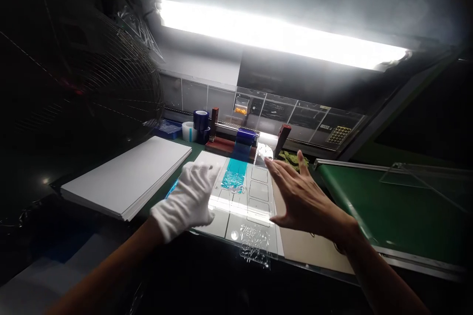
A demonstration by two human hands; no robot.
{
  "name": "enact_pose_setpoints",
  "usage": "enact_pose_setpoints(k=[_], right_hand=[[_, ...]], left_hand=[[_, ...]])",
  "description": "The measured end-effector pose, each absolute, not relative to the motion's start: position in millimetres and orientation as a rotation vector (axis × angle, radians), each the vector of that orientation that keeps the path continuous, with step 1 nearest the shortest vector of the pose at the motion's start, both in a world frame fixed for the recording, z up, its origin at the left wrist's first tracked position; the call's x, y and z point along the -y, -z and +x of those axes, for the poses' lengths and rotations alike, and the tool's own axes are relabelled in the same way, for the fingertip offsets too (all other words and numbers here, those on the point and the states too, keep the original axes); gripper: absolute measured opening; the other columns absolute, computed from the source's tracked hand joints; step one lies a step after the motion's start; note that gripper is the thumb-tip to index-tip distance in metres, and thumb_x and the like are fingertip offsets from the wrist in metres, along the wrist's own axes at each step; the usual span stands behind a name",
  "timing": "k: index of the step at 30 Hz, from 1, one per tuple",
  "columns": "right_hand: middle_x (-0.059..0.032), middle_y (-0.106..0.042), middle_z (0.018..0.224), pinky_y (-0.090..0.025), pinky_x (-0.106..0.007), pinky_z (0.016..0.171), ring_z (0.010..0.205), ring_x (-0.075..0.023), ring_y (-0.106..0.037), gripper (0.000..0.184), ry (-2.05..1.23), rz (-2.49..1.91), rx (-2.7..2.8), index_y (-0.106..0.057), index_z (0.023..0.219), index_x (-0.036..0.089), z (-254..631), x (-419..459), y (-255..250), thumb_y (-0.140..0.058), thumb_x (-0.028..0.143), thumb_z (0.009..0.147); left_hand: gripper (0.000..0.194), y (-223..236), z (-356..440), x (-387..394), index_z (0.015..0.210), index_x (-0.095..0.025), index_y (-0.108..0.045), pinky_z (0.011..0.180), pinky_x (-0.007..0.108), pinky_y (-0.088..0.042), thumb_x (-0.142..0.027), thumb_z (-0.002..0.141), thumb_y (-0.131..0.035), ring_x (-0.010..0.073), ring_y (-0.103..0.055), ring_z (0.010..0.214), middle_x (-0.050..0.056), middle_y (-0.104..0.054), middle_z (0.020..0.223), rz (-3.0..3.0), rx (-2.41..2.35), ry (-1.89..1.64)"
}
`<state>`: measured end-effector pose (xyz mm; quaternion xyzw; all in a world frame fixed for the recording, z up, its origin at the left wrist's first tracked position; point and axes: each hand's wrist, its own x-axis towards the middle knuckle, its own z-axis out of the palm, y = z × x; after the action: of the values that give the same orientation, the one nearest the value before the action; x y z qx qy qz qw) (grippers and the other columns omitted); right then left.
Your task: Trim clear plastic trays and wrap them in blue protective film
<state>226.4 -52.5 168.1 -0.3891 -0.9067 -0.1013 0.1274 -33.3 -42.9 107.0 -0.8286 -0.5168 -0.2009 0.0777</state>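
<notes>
One blue film | between left hand and right hand | both hands' fingers apart from thumbs

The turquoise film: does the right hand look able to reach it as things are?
Probably yes: the open right hand is close, right of the turquoise film, and only flat outlined rectangles seem to lie between them.

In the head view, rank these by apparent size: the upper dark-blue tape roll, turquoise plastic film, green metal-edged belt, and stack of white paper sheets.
1. Green metal-edged belt
2. Stack of white paper sheets
3. Turquoise plastic film
4. Upper dark-blue tape roll
</notes>
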Motion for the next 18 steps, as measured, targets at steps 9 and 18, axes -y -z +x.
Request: enact_pose_setpoints(k=[9, 18], right_hand=[[-0.0155, -0.037, 0.142, -0.001, -0.057, 0.111, 0.135, -0.0325, -0.028, 0.124, -0.894, -1.102, 2.491, 0.002, 0.148, 0.023, 305.0, 36.4, -88.0, -0.076, 0.056, 0.057], [-0.0178, -0.035, 0.143, 0.002, -0.058, 0.109, 0.137, -0.0336, -0.022, 0.127, -0.912, -1.602, 2.160, 0.003, 0.147, 0.020, 375.3, -2.1, -15.7, -0.077, 0.056, 0.055]], left_hand=[[0.105, -60.4, -23.8, 32.1, 0.144, -0.025, -0.009, 0.107, 0.050, -0.031, -0.051, 0.062, -0.069, 0.0333, -0.031, 0.131, 0.013, -0.026, 0.145, -3.332, 1.277, 0.888], [0.103, 10.6, 66.7, 5.3, 0.136, -0.002, -0.024, 0.095, 0.058, -0.035, -0.051, 0.056, -0.066, 0.0450, -0.044, 0.115, 0.027, -0.040, 0.127, -2.444, 1.976, 0.701]])
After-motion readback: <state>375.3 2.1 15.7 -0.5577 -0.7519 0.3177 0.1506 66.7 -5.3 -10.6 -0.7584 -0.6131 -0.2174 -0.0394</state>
